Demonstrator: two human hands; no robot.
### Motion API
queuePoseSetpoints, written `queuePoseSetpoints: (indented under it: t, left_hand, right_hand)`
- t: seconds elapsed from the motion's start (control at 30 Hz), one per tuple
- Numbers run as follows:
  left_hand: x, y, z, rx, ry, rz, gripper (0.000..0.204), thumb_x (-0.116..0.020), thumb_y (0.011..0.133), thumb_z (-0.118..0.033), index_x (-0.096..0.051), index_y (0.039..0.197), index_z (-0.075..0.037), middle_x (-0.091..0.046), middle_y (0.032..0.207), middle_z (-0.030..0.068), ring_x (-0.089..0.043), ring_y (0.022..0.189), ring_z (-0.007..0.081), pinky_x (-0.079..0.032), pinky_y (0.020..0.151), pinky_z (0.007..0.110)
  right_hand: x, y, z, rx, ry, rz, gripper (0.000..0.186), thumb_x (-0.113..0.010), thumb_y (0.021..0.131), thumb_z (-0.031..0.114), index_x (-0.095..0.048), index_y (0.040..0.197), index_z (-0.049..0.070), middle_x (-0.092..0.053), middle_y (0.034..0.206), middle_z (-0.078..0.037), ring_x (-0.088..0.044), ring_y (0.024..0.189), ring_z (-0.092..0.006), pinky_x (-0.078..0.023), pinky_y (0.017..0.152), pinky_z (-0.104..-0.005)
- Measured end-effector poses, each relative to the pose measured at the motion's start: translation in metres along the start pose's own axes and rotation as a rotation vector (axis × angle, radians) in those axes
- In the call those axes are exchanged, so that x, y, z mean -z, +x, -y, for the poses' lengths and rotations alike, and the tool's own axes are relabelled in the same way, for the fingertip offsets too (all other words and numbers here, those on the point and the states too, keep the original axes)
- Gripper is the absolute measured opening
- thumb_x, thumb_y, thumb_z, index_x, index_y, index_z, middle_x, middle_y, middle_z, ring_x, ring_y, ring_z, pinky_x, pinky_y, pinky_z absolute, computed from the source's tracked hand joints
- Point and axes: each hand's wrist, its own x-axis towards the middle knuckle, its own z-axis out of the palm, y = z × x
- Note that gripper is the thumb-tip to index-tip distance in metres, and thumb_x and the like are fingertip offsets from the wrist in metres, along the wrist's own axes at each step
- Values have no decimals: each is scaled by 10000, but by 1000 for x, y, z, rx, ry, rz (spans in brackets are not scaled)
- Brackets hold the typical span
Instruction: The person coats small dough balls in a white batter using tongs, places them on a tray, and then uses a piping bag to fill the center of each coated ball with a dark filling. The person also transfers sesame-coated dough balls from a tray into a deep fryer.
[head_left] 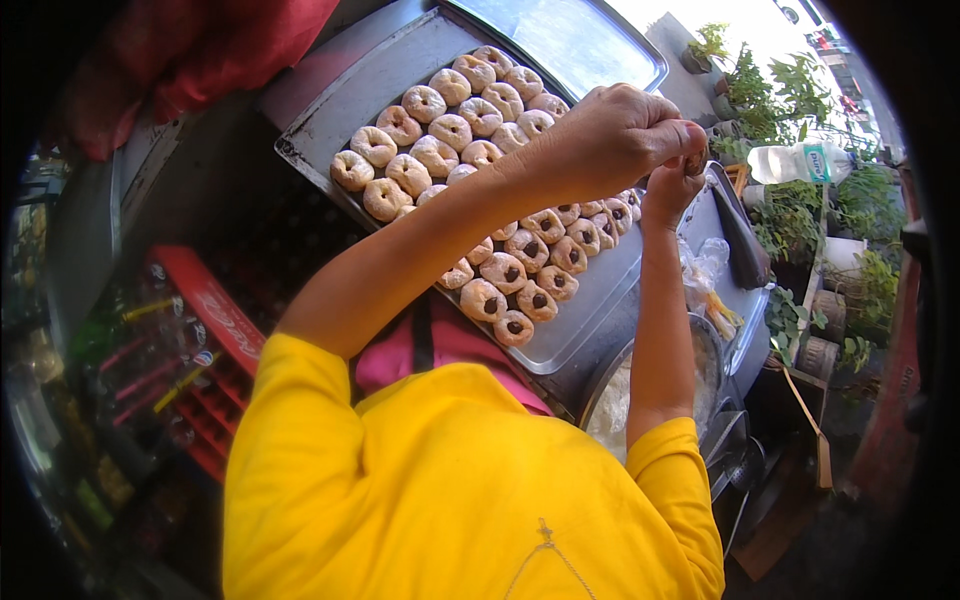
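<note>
Both my hands meet above the far right of a metal baking tray (318, 117). My left hand (632, 130) reaches across the tray, fingers curled and closed. Just beside it, my right hand (668, 192) is raised with its fingers pinched together. Something small and dark brown shows between the fingertips, too hidden to name. Rows of round, floury dough buns (423, 103) with dimpled centres cover the tray. On the near side, several buns (514, 328) have a dark filling in their dimples. My left forearm hides the buns in the middle.
A metal bowl (592, 408) holding something whitish stands under my right forearm. Beyond it are a clear plastic bag (708, 262) and a water bottle (800, 163). Potted plants (780, 95) line the right. A red bottle crate (205, 305) is at left; another metal tray (565, 35) lies behind.
</note>
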Motion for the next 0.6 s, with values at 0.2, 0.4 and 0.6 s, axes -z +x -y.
queuePoseSetpoints:
  t: [0.2,0.4,0.6]
  left_hand:
    - [-1,-11,5,8,43,-48,284,-497,897,-259,-619,803,-21,-529,612,-8,-442,523,25,-339,457,182]
    - [-3,-8,0,-14,109,-58,310,-499,895,-281,-627,821,-9,-559,637,18,-479,542,47,-366,475,193]
    - [-4,-3,-2,-17,128,-39,320,-500,892,-289,-639,910,-1,-603,700,53,-536,598,72,-397,505,187]
  right_hand:
    - [-9,-12,-26,80,-166,38,199,-499,827,66,-648,902,-43,-629,743,-51,-561,628,-105,-457,545,-237]
    - [3,0,-29,59,-135,62,219,-478,843,78,-640,889,-63,-645,916,-105,-600,712,-140,-497,602,-238]
    - [4,2,-19,38,-38,17,227,-467,837,72,-637,896,-66,-638,946,-111,-589,682,-126,-485,562,-232]
